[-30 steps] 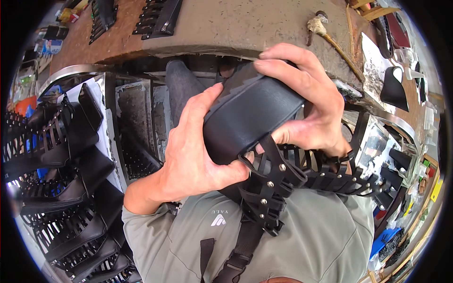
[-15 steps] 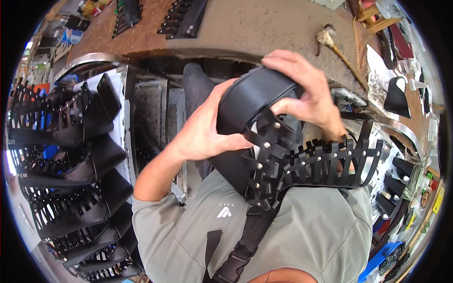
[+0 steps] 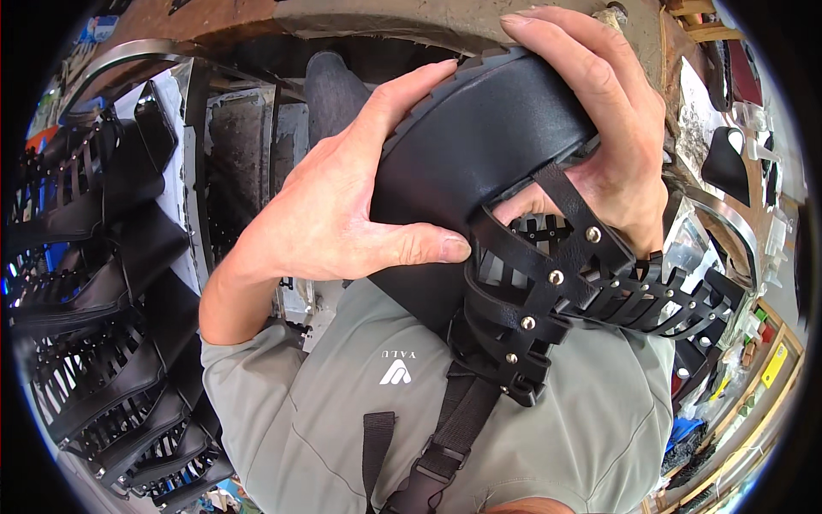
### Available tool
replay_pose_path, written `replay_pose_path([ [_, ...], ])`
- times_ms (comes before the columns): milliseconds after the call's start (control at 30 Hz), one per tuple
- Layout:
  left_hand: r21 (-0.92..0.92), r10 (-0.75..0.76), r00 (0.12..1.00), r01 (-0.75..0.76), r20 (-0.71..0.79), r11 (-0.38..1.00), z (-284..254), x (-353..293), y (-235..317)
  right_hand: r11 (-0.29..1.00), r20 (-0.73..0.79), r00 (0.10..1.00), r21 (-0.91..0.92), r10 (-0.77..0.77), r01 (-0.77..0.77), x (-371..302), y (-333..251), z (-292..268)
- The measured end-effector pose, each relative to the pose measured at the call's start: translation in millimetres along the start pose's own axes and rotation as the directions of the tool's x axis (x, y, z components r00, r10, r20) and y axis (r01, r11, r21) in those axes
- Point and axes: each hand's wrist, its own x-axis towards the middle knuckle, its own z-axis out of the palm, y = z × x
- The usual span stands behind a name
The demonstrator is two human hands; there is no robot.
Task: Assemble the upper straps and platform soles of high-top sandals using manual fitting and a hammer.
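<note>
I hold a black platform sandal boot (image 3: 492, 128) in front of my chest, its thick toe end tilted away from me. My left hand (image 3: 338, 193) grips one side of the platform, fingers along the ridged outsole edge and thumb near the strap opening. On the other side, my right hand (image 3: 621, 107) clasps the toe, fingers over the outsole and thumb inside the opening under the front straps. Studded black straps (image 3: 552, 283) hang toward me, and the strappy shaft (image 3: 672, 295) stretches to the right. Part of the right thumb is hidden by a strap.
Several similar black strappy boots (image 3: 103, 291) are stacked on a rack at the left. A workbench edge (image 3: 411, 19) runs across the far side. Right of it lies a black curved piece (image 3: 726, 164) on the bench, near a curved metal rail (image 3: 728, 218).
The boot has come up closer to the camera and turned slightly, with both hands still on it. My view has shifted, so the mallet-like tool and the strappy pieces on the bench are largely out of sight.
</note>
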Motion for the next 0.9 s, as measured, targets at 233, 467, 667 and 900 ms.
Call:
replay_pose_path([
  [233, 0.020, 0.065, 0.997, -0.064, -0.049, 0.998, 8, 2, -4, 0.993, -0.062, 0.992, 0.016, 0.114, -0.113, -13, -1, 7],
  [467, 0.099, -0.021, 0.995, 0.031, -0.098, 0.995, 1, 9, -11, 0.985, -0.008, 0.986, -0.033, 0.167, -0.167, -7, 7, 10],
  [667, 0.096, -0.017, 0.995, 0.026, -0.099, 0.995, -14, 10, -5, 0.979, -0.133, 0.981, 0.165, 0.140, -0.117, 2, 17, 13],
  [900, -0.101, -0.080, 0.972, 0.059, -0.220, 0.993, -7, 1, 23, -0.144, 0.563, 0.669, 0.806, 0.486, -0.574, -64, 3, 42],
])
